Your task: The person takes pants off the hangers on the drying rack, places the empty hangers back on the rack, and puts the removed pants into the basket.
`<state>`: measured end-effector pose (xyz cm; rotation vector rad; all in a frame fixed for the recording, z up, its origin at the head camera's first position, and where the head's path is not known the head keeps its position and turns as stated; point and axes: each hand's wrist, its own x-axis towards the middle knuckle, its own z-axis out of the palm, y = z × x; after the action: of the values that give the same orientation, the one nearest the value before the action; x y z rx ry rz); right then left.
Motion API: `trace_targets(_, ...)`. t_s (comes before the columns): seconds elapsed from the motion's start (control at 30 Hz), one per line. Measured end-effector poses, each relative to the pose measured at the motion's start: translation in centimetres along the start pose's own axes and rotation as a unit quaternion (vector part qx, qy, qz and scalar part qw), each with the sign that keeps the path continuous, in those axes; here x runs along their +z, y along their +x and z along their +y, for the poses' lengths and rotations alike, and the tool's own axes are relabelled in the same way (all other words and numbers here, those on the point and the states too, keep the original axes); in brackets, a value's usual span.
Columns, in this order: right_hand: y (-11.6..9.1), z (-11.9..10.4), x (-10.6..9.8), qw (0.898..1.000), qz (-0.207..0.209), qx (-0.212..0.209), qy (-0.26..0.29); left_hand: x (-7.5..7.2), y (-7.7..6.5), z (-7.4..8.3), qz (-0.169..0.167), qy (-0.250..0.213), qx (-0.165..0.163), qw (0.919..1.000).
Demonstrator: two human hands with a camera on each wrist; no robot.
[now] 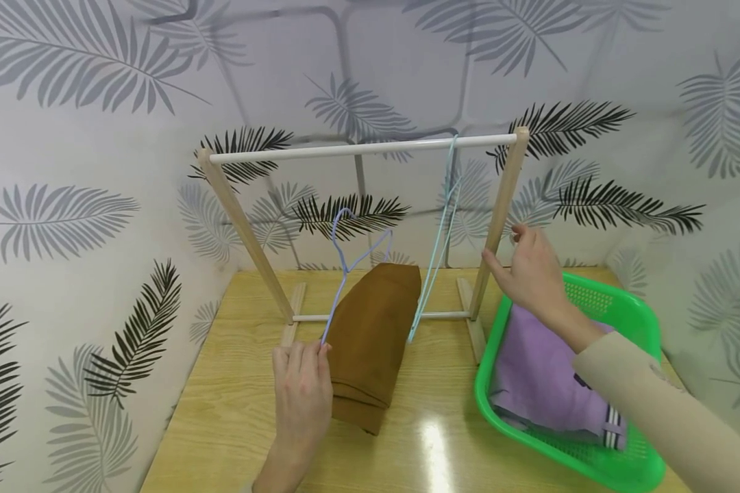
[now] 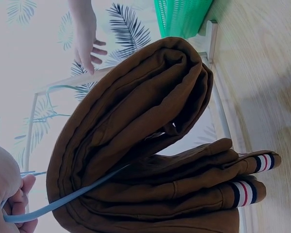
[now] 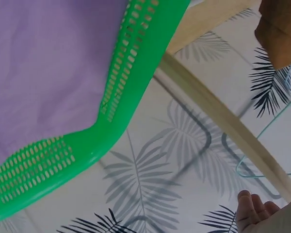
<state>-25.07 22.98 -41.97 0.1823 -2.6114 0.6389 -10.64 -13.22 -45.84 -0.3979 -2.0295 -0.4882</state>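
My left hand (image 1: 303, 390) grips one end of a lavender clothes hanger (image 1: 334, 305). Folded brown trousers (image 1: 373, 329) hang over that hanger, above the table and in front of the rack. In the left wrist view the trousers (image 2: 131, 111) droop on both sides of the hanger bar, with striped trim on their lower folds. My right hand (image 1: 530, 270) holds nothing; its fingers are loosely bent beside the right post of the wooden rack (image 1: 499, 212). A light blue hanger (image 1: 434, 253) hangs from the rack's white top rail (image 1: 364, 148), near its right end.
At the right a green plastic basket (image 1: 484, 390) stands on the wooden table (image 1: 222, 418), with a folded purple garment (image 1: 543, 376) inside. Behind the rack rises a wall covering with leaf prints (image 1: 68, 226). The rack's feet and lower bar stand toward the table's back edge.
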Motion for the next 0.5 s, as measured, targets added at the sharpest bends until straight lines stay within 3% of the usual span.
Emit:
trace_targets(0.13,-1.3,-0.4,-0.4,0.995,-0.040,0.069,0.064,0.0,0.0,0.1,-0.001,-0.002,-0.003,1.0000)
trace_targets(0.27,-2.6,-0.7,-0.2,0.979,-0.095,0.120,0.134,0.0,0.0,0.1,-0.002,0.000,-0.002,1.0000)
trace_targets(0.4,-3.8,-1.4,0.5,0.953,-0.141,0.169,0.206,-0.1,-0.1,0.1,-0.003,0.002,-0.003,1.0000)
trace_targets(0.5,-4.7,-2.2,1.3,0.925,-0.161,0.215,0.267,-0.2,-0.1,0.2,-0.004,0.002,-0.002,1.0000)
